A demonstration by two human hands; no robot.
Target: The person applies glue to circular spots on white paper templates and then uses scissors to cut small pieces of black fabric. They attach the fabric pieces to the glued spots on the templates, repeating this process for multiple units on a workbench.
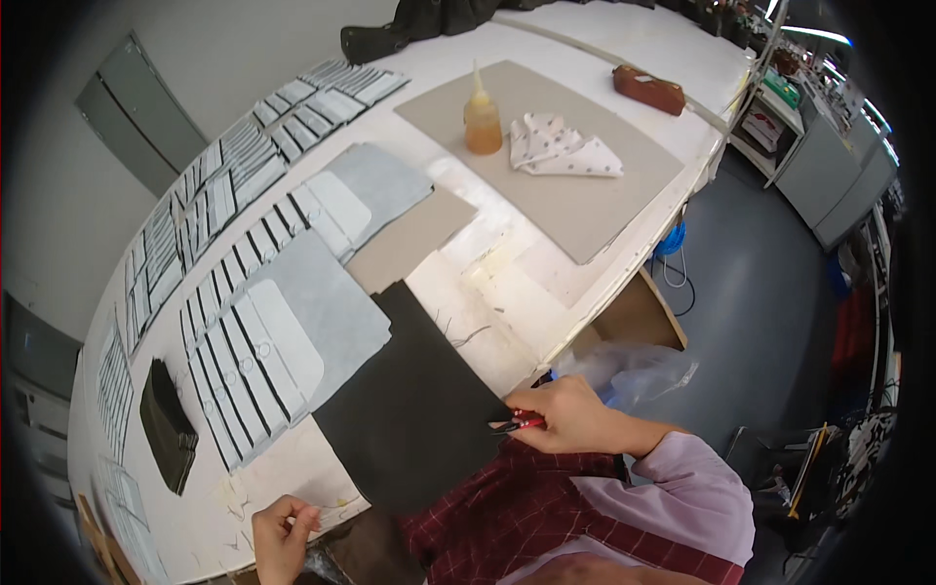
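At the right edge of a dark, almost black piece of cloth (409,400), my right hand (565,414) grips small red-handled thread snips (519,421). Their dark tips touch or hang just over the cloth's edge. My left hand (283,536) is at the table's near edge, left of the cloth, with thumb and fingers pinched together. A faint thread seems to run from those fingertips, but whether they hold it cannot be made out. Beyond the cloth lie overlapping grey-blue fabric panels (336,302) with pale patches and dark stripes. Loose thread ends (473,333) are scattered near the cloth.
A folded dark green cloth (168,429) lies to the left. Rows of striped pieces (234,171) line the table's far left. On a grey board (624,205) stand a bottle of amber liquid (482,122) and a dotted cloth (561,148). A brown case (648,90) sits beyond.
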